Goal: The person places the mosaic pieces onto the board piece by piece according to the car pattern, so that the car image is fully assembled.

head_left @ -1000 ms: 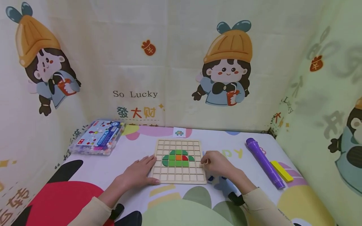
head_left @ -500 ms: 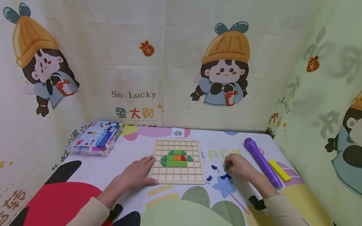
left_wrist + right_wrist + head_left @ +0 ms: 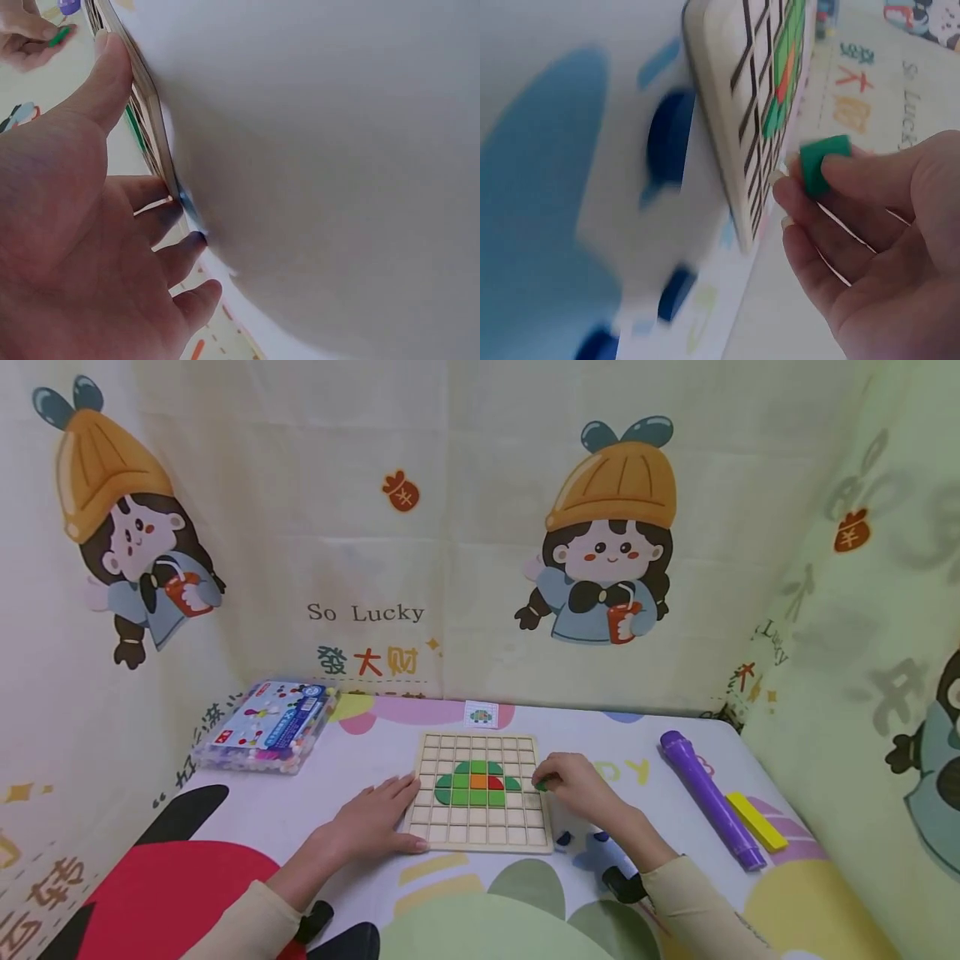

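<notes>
A wooden grid board (image 3: 480, 837) lies flat on the table. Green, orange and red tiles (image 3: 477, 782) fill several squares near its middle. My left hand (image 3: 369, 821) rests with fairly straight fingers and thumb against the board's left edge. In the right wrist view, my right hand (image 3: 896, 202) pinches a small dark green tile (image 3: 825, 165) between thumb and fingers. It hovers just beside the board's right edge, the tile apart from the squares. Several dark blue half-round pieces (image 3: 563, 839) lie below the right hand, partly hidden by it in the head view.
A small picture card (image 3: 481, 714) stands behind the board. At the back left is a clear plastic box (image 3: 266, 727) with a printed lid. A purple microphone-shaped stick (image 3: 711, 797) and a yellow block (image 3: 756, 822) lie on the right. Printed cloth walls enclose the table.
From beside the board, my right hand moved right over the loose pieces, where green showed in its fingers, then returned left to the board's edge with the green tile. The left hand stayed put.
</notes>
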Motion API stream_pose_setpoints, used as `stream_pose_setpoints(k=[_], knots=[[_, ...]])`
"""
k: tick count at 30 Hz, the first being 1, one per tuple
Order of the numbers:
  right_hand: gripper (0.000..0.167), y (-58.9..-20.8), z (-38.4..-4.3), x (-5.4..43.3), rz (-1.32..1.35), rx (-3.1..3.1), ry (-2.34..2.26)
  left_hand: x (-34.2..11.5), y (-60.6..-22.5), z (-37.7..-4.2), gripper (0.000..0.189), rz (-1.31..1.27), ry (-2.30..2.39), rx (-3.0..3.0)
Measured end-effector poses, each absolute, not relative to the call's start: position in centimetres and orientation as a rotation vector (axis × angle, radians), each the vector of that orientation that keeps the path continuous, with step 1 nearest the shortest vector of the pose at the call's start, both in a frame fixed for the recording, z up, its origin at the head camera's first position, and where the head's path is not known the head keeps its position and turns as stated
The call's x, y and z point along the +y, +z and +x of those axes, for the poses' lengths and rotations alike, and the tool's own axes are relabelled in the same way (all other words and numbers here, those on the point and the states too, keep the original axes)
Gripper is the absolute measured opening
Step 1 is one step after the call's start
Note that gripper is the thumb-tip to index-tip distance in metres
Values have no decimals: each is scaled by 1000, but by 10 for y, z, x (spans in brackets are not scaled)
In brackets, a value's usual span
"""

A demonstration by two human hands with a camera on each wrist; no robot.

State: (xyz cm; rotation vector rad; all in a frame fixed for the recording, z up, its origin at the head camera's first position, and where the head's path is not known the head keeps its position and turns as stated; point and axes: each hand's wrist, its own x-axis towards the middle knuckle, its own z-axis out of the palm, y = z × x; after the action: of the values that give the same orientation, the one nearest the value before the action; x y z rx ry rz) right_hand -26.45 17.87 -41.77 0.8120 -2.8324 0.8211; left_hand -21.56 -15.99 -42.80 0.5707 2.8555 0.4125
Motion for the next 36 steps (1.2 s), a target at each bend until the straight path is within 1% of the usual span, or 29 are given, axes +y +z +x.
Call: stream_pose_setpoints(k=[6, 11, 19, 24, 27, 32, 36], knots=[[19, -428, -265, 151, 812, -2842, 767, -159, -435, -218, 101, 556, 387, 2870], [21, -435, -260, 152, 838, -2808, 631, -154, -439, -221, 102, 571, 350, 2876], [18, -436, -267, 151, 1069, -2787, 766, -158, -433, -217, 100, 540, 376, 2882], [25, -439, -271, 146, 1007, -2802, 634, -158, -433, -218, 99, 563, 379, 2883], [26, -438, -272, 144, 983, -2830, 569, -157, -435, -219, 100, 559, 371, 2887], [19, -431, -269, 156, 998, -2868, 581, -156, -437, -220, 100, 556, 363, 2884], [19, -422, -268, 182, 948, -2871, 575, -158, -437, -219, 100, 548, 352, 2889]])
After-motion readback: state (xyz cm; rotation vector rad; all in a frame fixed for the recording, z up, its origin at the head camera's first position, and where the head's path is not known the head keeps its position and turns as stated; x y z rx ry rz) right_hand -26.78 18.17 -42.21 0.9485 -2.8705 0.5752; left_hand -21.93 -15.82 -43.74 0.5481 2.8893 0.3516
